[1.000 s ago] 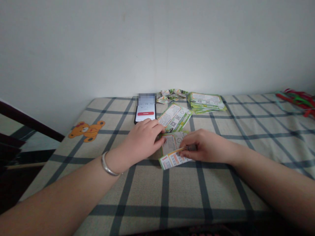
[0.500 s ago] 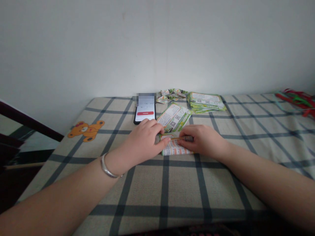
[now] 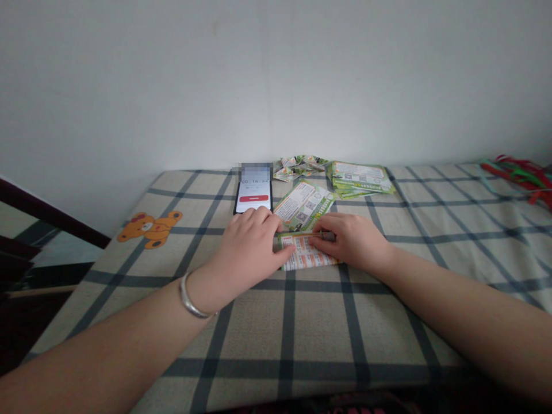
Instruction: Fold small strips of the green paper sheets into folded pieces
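Note:
A green and orange printed leaflet (image 3: 307, 256) lies folded over on the checked cloth (image 3: 302, 333). My left hand (image 3: 248, 250), with a silver bangle on the wrist, presses the leaflet's left end with curled fingers. My right hand (image 3: 351, 238) pinches the folded upper edge at the right. Just behind lies a flat leaflet (image 3: 305, 204) of the same kind.
A phone (image 3: 254, 194) with a lit screen lies behind my left hand. A stack of leaflets (image 3: 361, 177) and several folded paper pieces (image 3: 299, 165) sit near the wall. Red and green ribbons (image 3: 520, 172) lie at the far right. A bear print (image 3: 149, 226) marks the cloth's left side.
My right hand has lifted the leaflet's near end and folded it away from me over the far half. Both hands now press the fold. The left hand has hardly moved.

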Action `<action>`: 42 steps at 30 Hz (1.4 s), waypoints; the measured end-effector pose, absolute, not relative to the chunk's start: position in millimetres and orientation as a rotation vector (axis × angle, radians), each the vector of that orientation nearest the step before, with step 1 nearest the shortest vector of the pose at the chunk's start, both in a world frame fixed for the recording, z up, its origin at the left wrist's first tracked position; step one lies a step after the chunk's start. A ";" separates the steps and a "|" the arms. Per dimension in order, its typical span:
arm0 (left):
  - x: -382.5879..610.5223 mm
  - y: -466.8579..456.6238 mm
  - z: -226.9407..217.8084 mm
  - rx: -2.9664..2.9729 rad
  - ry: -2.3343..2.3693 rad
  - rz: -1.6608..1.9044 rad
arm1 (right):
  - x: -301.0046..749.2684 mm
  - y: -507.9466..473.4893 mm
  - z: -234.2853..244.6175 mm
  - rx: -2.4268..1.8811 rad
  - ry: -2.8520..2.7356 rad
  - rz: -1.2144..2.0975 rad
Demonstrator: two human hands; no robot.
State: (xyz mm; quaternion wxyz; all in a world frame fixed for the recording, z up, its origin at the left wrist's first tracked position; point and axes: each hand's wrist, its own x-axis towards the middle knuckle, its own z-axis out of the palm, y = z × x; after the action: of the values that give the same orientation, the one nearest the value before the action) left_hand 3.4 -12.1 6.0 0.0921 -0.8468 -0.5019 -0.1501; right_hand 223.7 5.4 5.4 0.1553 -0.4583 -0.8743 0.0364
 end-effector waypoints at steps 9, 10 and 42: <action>6.1 -12.8 9.3 -2.516 -1.554 -0.417 | 223.6 9.0 0.0 -1.243 -2.488 0.058; 6.3 -12.8 9.2 -2.525 -1.572 -0.420 | 223.5 8.9 0.1 -1.243 -2.491 0.058; 4.8 -2.1 -6.9 -2.635 -1.668 -0.664 | 219.7 5.1 2.2 -1.282 -2.524 -0.087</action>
State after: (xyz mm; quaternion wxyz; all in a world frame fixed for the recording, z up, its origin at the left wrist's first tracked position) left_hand 4.8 -2.1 -6.9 -0.0236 -0.8261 -0.5231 -0.2083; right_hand 219.7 5.1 2.2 0.1540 -0.4474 -0.8805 -0.0305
